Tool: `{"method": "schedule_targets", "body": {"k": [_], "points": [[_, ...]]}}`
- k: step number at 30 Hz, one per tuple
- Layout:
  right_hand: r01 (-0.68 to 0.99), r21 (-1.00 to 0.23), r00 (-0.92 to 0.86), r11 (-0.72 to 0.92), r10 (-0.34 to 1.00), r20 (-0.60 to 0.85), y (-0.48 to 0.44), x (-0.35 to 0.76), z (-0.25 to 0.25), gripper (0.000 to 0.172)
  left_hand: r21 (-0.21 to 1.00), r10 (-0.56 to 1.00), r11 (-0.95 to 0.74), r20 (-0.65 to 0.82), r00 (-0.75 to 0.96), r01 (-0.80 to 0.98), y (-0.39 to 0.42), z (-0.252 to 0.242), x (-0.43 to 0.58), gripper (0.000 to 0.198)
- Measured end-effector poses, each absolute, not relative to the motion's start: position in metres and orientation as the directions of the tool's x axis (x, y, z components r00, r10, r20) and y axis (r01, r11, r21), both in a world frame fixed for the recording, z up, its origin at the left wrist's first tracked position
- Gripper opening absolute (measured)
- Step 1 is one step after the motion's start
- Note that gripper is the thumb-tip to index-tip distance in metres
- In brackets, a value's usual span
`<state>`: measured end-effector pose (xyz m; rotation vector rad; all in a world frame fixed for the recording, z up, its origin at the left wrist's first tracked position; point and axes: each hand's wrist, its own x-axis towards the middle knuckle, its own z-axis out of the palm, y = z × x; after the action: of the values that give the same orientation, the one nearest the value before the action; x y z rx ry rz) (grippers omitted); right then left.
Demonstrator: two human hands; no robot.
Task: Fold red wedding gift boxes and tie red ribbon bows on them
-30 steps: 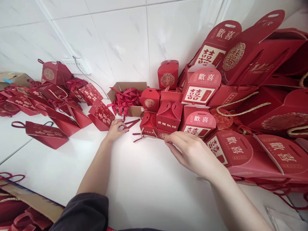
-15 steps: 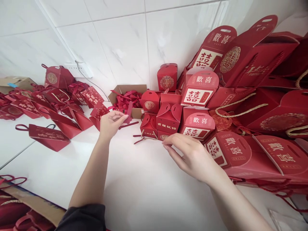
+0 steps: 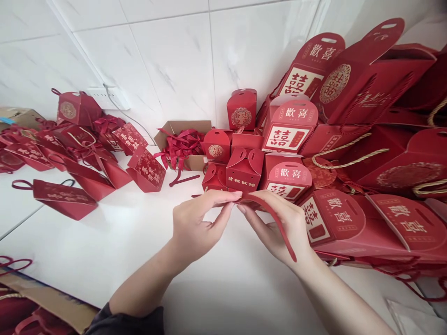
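In front of the small gift boxes, my left hand [image 3: 197, 223] and my right hand [image 3: 275, 204] meet fingertip to fingertip. Both are closed in a pinch on a red ribbon strip [image 3: 281, 228]. The strip's loose length arches across my right hand and hangs toward the wrist; its other end is hidden in the fingers. Just beyond my fingertips stands a small red gift box [image 3: 245, 170] with gold lettering. An open cardboard box [image 3: 195, 163] behind holds a heap of red ribbons [image 3: 183, 142]. One loose ribbon [image 3: 185, 180] lies on the table.
Stacked red boxes [image 3: 293, 125] with rope handles fill the right side. Several small red boxes [image 3: 146, 170] with ribbon loops stand at left. A socket strip [image 3: 108, 97] with a cable sits at the tiled wall. A carton [image 3: 52, 298] of red bags is at lower left.
My left hand has moved right and toward me with the ribbon, meeting my right hand. My right hand's fingers have closed on the ribbon. The view has shifted slightly.
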<state>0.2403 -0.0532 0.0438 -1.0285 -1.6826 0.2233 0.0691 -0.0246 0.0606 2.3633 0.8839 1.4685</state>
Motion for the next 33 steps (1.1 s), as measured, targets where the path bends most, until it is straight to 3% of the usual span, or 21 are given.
{"method": "schedule_targets", "body": {"k": [2,5,8,10,12,14,18,23,28,33], "points": [[0.514,-0.611,-0.034,0.602,0.726,0.687,-0.051,0.242,0.043,0.010,0.436,0.560,-0.822,0.738,0.376,0.367,-0.023,0.060,0.065,0.032],[0.477,-0.604,-0.151,0.638,0.737,0.659,-0.051,0.246,0.046,0.012,0.560,0.625,-0.777,0.627,0.465,0.288,-0.018,0.067,0.055,0.031],[0.411,-0.611,-0.304,0.677,0.733,0.608,-0.053,0.251,0.049,0.016,0.779,0.689,-0.588,0.341,0.640,0.219,-0.012,0.077,0.046,0.029],[0.373,-0.608,-0.400,0.701,0.712,0.577,-0.055,0.253,0.050,0.015,0.885,0.641,-0.423,0.140,0.754,0.195,-0.008,0.081,0.043,0.023],[0.337,-0.607,-0.472,0.719,0.687,0.552,-0.057,0.253,0.051,0.014,0.940,0.580,-0.296,0.037,0.814,0.168,-0.005,0.083,0.042,0.018],[0.283,-0.620,-0.513,0.731,0.662,0.546,-0.058,0.252,0.051,0.014,0.954,0.555,-0.264,0.033,0.831,0.138,-0.004,0.082,0.042,0.023],[0.191,-0.686,-0.554,0.702,0.654,0.515,-0.060,0.253,0.054,0.017,0.921,0.566,-0.364,0.100,0.818,0.140,-0.003,0.080,0.042,0.033],[0.173,-0.715,-0.617,0.678,0.641,0.458,-0.062,0.258,0.058,0.016,0.913,0.495,-0.402,0.153,0.856,0.070,-0.003,0.081,0.042,0.023],[0.245,-0.646,-0.541,0.723,0.655,0.528,-0.063,0.256,0.059,0.014,0.936,0.520,-0.350,0.212,0.827,-0.020,-0.004,0.080,0.043,0.016],[0.341,-0.466,-0.476,0.817,0.577,0.663,-0.064,0.256,0.059,0.012,0.939,0.534,-0.336,0.248,0.808,-0.067,-0.002,0.079,0.042,0.017]]}}
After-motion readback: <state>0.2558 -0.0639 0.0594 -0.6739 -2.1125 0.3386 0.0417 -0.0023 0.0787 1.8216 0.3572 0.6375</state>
